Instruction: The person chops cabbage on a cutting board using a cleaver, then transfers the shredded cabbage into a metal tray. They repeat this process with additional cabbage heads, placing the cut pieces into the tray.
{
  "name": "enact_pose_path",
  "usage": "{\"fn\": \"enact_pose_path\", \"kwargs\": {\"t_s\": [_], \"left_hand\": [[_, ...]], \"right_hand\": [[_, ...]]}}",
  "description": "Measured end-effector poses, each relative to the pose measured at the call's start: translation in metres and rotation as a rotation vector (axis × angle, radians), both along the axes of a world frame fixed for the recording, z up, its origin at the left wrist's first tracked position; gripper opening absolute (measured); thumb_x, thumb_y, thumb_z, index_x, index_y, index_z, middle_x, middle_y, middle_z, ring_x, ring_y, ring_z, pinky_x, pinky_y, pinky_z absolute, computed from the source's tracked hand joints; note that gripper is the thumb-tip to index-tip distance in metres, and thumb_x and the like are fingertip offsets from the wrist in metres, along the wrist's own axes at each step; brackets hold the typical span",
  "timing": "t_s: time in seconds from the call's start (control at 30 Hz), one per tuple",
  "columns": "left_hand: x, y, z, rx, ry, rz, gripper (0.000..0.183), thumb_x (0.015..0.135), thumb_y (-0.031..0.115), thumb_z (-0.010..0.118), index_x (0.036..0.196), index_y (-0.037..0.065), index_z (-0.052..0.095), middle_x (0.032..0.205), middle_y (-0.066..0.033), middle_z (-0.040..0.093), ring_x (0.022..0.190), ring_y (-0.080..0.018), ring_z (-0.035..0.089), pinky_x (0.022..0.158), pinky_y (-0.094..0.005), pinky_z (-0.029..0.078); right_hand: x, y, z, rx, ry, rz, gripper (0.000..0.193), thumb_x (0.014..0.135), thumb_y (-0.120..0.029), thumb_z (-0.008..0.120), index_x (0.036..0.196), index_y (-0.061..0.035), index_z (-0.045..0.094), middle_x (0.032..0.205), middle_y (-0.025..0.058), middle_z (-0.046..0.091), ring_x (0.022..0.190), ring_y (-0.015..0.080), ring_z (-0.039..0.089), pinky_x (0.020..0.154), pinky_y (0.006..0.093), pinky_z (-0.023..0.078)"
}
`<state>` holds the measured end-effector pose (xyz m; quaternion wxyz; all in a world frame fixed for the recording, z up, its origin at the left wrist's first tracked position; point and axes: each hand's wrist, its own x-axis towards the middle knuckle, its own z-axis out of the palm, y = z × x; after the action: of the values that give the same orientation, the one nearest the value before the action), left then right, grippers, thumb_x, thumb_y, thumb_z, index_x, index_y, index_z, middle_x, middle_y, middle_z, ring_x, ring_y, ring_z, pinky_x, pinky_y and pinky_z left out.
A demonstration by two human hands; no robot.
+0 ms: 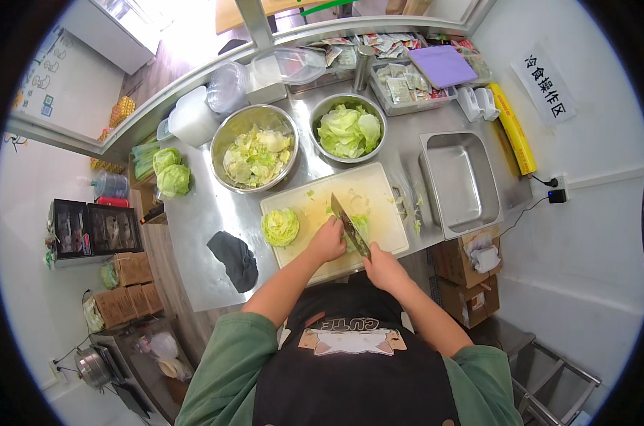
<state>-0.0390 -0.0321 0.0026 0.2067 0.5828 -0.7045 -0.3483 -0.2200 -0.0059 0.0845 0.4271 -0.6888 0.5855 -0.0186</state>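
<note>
My right hand (pixel 386 267) is wrapped round the handle of a kitchen knife (pixel 341 208), its dark-stained blade slanting up and left over the cutting board (pixel 384 186). Bits of cut lettuce (pixel 362 226) lie against the right side of the blade. Just left of the blade, my left hand (pixel 328 240) is curled down on the board; its fingertips are mostly hidden, and it seems to hold lettuce there. A cut lettuce head (pixel 280 227) rests on the board's left part. Small green scraps and wet patches mark the board.
Behind the board stand two steel bowls, one with torn pale leaves (pixel 257 157), the other with green lettuce leaves (pixel 348 130). A deep steel pan (pixel 464 184) is at right. A dark cloth (pixel 233 261) lies at left, whole lettuces (pixel 171 172) beyond it. Packet-filled tubs (pixel 407 84) line the back.
</note>
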Motion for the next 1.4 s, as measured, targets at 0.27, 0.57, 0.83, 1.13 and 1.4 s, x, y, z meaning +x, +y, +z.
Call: {"fn": "enact_pose_path", "kwargs": {"t_s": [0.27,0.57,0.83,1.13,1.4], "left_hand": [[0.007,0.003,0.009,0.014,-0.062,-0.013,0.015,0.067,0.008,0.057,0.078,-0.001,0.054,0.085,-0.0201,0.051,0.078,-0.0382,0.055,0.07,-0.044,0.048],[0.01,0.002,0.0,0.017,-0.142,-0.112,0.024,0.067,0.012,0.057,0.083,-0.006,0.056,0.087,-0.0246,0.053,0.079,-0.0401,0.057,0.073,-0.0448,0.049],[0.01,0.002,-0.009,0.029,-0.137,-0.08,0.029,0.066,0.013,0.056,0.086,-0.008,0.057,0.087,-0.0253,0.054,0.081,-0.0403,0.057,0.075,-0.0439,0.049],[0.009,0.0,0.004,0.069,-0.113,-0.097,0.028,0.066,0.013,0.057,0.086,-0.006,0.056,0.088,-0.0243,0.054,0.083,-0.0398,0.056,0.076,-0.0437,0.049],[0.013,0.004,-0.003,0.064,-0.054,-0.074,0.022,0.069,0.012,0.055,0.083,-0.005,0.053,0.088,-0.0266,0.052,0.083,-0.0429,0.053,0.076,-0.0469,0.045]], "right_hand": [[0.018,0.007,-0.052,-0.113,-0.024,-0.051,0.023,0.089,-0.018,0.052,0.094,0.0019,0.042,0.075,0.0302,0.059,0.075,0.0484,0.057,0.065,0.0542,0.045],[0.011,0.003,0.023,0.027,0.099,0.053,0.023,0.09,-0.019,0.047,0.096,0.003,0.042,0.081,0.0301,0.06,0.078,0.047,0.058,0.071,0.0533,0.046],[0.021,0.004,-0.052,-0.122,-0.022,-0.03,0.024,0.088,-0.017,0.053,0.093,0.0026,0.041,0.075,0.0318,0.058,0.074,0.0487,0.057,0.068,0.0545,0.045],[0.016,0.007,-0.006,0.019,0.11,0.027,0.023,0.089,-0.019,0.049,0.095,0.0023,0.043,0.081,0.029,0.061,0.078,0.0469,0.059,0.07,0.0537,0.046],[0.023,-0.01,0.007,-0.044,0.048,0.049,0.024,0.089,-0.019,0.049,0.097,0.0026,0.043,0.079,0.03,0.06,0.079,0.0474,0.058,0.07,0.0535,0.046]]}}
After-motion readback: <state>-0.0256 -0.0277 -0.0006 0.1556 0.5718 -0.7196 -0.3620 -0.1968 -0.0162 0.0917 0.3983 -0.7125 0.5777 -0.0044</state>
